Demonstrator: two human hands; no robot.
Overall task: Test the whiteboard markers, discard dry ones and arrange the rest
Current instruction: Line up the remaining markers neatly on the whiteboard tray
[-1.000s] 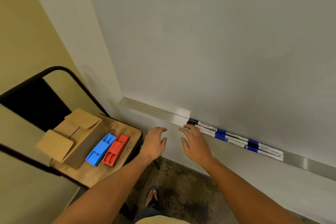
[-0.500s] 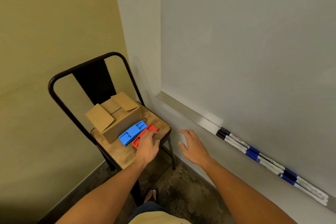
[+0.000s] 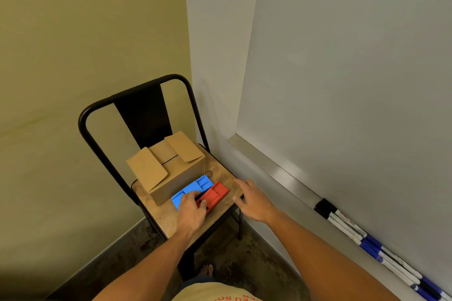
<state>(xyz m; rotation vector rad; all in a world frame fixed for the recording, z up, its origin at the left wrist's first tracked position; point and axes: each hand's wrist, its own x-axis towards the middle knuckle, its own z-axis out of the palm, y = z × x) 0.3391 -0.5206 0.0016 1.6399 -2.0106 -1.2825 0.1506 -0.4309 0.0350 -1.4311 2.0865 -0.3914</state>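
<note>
chair (image 3: pixel 221 212) is the landmark for all of this, a black metal frame with a wooden seat set in the corner. cardboard box (image 3: pixel 171 173) sits at the back left of the seat, its flaps up and open. just in front of the box on the seat lies a blue tray (image 3: pixel 193 187), and touching its right side a red tray (image 3: pixel 215 194), both moulded with slots. left hand (image 3: pixel 193 212) is down on the near ends of the two trays, fingers curled over the edge of the red one; i cannot tell whether it has a real grip yet or only rests there. right hand (image 3: pixel 254 199) hovers over the right edge of the seat, fingers spread and relaxed, holding nothing. right of the chair, the whiteboard (image 3: pixel 354 80) hangs on the wall with a metal ledge (image 3: pixel 276 173) along its bottom. whiteboard markers (image 3: pixel 371 244), black-capped and blue-capped, lie end to end in rows on that ledge, well apart from the chair and from both hands.

by my reading the task is barely begun: no marker is in hand, the board shows no test strokes, nothing is visible in the trays. testing, discarding and arranging all look left to do.
</note>
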